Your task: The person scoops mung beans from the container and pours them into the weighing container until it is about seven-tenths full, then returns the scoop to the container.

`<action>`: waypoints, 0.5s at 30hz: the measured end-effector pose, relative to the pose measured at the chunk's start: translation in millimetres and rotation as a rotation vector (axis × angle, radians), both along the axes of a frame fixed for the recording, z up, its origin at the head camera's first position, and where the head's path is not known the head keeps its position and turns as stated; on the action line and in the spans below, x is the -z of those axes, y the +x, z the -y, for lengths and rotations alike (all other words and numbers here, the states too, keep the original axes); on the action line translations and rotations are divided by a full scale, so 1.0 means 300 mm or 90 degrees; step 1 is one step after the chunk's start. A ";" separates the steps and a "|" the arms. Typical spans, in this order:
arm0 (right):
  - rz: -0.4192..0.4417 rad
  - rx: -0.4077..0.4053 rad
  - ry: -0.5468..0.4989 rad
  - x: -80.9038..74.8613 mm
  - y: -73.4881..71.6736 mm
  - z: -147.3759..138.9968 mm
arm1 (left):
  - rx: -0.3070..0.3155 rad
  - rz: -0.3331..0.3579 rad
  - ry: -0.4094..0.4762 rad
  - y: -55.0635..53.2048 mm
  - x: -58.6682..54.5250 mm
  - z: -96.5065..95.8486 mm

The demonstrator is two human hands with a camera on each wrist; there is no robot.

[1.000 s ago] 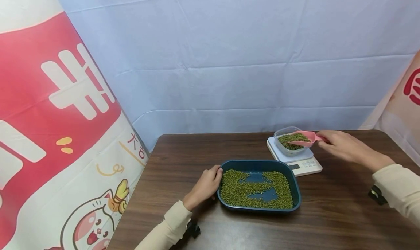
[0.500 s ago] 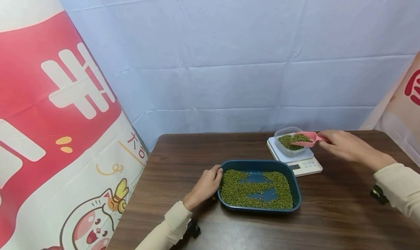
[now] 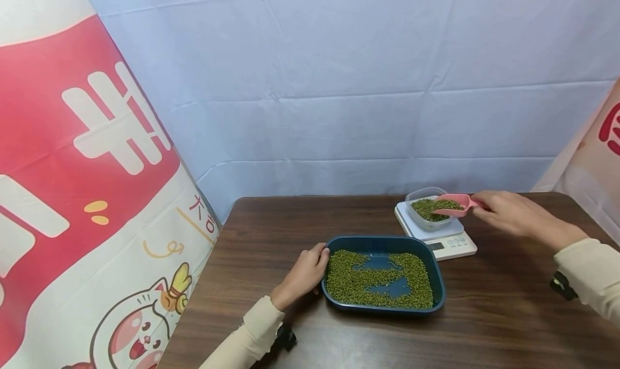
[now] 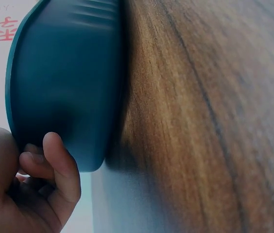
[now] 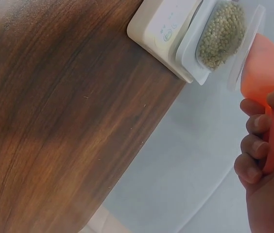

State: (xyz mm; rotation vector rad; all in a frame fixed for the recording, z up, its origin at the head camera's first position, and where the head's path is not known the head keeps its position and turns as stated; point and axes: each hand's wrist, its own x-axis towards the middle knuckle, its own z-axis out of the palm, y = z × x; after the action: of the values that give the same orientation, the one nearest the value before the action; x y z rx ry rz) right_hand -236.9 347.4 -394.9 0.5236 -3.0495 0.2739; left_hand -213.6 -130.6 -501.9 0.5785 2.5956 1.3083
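My right hand (image 3: 511, 214) grips the handle of a pink scoop (image 5: 263, 68) that holds green beans. The scoop's tip is over the right rim of a clear plastic container (image 3: 430, 225), which has green beans inside. Under that container is a white kitchen scale (image 3: 457, 245); its display is too small to read. At the left end of a dark blue tray (image 3: 375, 244), my left hand (image 3: 302, 272) holds the rim. Fingers curl against the tray's outer wall (image 4: 69, 73) in the left wrist view. Green beans (image 3: 349, 291) cover much of the tray's bottom, with bare blue patches between.
Everything stands on a dark brown wooden table (image 3: 271, 224). A pale cloth backdrop (image 3: 315, 127) hangs behind its far edge. A printed red and white banner (image 3: 121, 197) is at the left, another (image 3: 596, 164) at the right.
The right hand and scoop have shifted slightly right over the container's rim, with beans still in the scoop. The left hand and tray stay in place.
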 end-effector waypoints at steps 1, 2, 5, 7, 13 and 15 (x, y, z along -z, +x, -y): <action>-0.002 -0.001 0.001 0.000 0.000 -0.001 | 0.000 0.000 0.000 0.000 0.000 0.000; -0.003 -0.002 0.000 0.000 -0.001 -0.002 | 0.000 -0.001 -0.001 0.000 0.000 0.000; -0.006 -0.007 0.002 0.000 -0.002 -0.005 | -0.002 0.001 -0.004 0.000 0.001 0.000; -0.011 -0.012 0.002 -0.002 -0.002 -0.007 | -0.002 0.003 -0.005 0.000 0.001 -0.001; -0.017 -0.013 0.001 -0.015 0.000 -0.005 | 0.005 0.009 -0.002 0.000 -0.002 0.002; -0.007 -0.007 0.010 -0.019 -0.003 -0.006 | 0.006 0.008 -0.001 -0.001 -0.003 0.003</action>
State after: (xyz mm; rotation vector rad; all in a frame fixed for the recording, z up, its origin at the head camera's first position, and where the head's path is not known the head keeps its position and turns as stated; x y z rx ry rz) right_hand -237.7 349.3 -389.1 0.5402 -3.0411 0.2466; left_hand -213.8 -131.4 -501.1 0.5787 2.5803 1.3027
